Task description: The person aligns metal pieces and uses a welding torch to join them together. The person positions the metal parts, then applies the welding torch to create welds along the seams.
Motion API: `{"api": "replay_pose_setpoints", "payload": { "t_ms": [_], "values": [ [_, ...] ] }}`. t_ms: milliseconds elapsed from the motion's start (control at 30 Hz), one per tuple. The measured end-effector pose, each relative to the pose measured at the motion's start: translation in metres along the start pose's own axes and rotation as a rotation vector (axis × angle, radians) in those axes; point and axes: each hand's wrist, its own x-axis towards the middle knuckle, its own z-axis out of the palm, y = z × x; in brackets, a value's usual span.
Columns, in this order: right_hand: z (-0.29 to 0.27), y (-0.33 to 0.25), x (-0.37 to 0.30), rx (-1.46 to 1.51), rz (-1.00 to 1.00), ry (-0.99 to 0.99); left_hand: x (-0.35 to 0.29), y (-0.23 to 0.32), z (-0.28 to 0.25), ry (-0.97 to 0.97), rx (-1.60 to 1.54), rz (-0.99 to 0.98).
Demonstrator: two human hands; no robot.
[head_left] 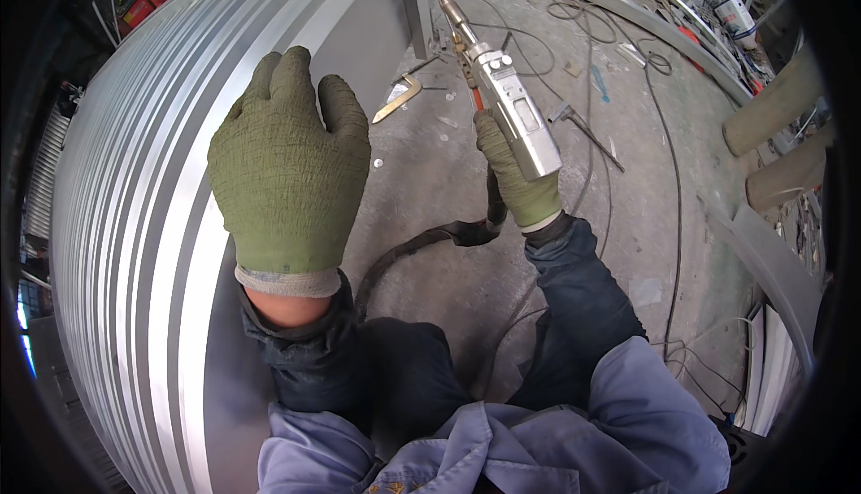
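My right hand [513, 171], in a green coated glove, is wrapped round the handle of a silver handheld laser welding gun [516, 104]. Its narrow copper-coloured nozzle tip points up and away to the left. A thick dark hose [421, 241] trails from below the grip toward my legs. My left hand [289, 153], gloved alike, has its fingers stretched out and the thumb apart, with nothing seen in it. It is over the edge of a large ribbed stack of silver metal profiles [161, 225]; whether it touches the metal I cannot tell.
On the concrete floor lie a brass-coloured clamp [399, 101], a hammer-like tool [585, 133] and several loose cables [668, 162]. Two round posts [773, 108] stand at the right. A white bucket [735, 17] and scrap lie at the far right.
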Motion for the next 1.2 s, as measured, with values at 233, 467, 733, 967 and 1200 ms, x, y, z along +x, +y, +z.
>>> {"api": "replay_pose_setpoints", "payload": {
  "t_ms": [233, 467, 733, 967, 1200],
  "values": [
    [0.018, -0.015, 0.019, 0.099, -0.095, -0.009, -0.001, -0.005, 0.010, 0.214, 0.123, 0.161],
    [0.024, -0.017, 0.032, 0.121, -0.144, -0.019, -0.001, -0.004, 0.012, 0.211, 0.156, 0.154],
    [0.027, -0.011, 0.043, 0.014, -0.256, -0.009, -0.002, -0.003, 0.012, 0.221, 0.184, 0.159],
    [0.031, -0.005, 0.048, -0.050, -0.384, 0.005, -0.002, -0.003, 0.009, 0.197, 0.177, 0.162],
    [0.032, -0.005, 0.049, -0.028, -0.404, 0.012, -0.003, -0.002, 0.009, 0.175, 0.170, 0.143]
  ]
}}
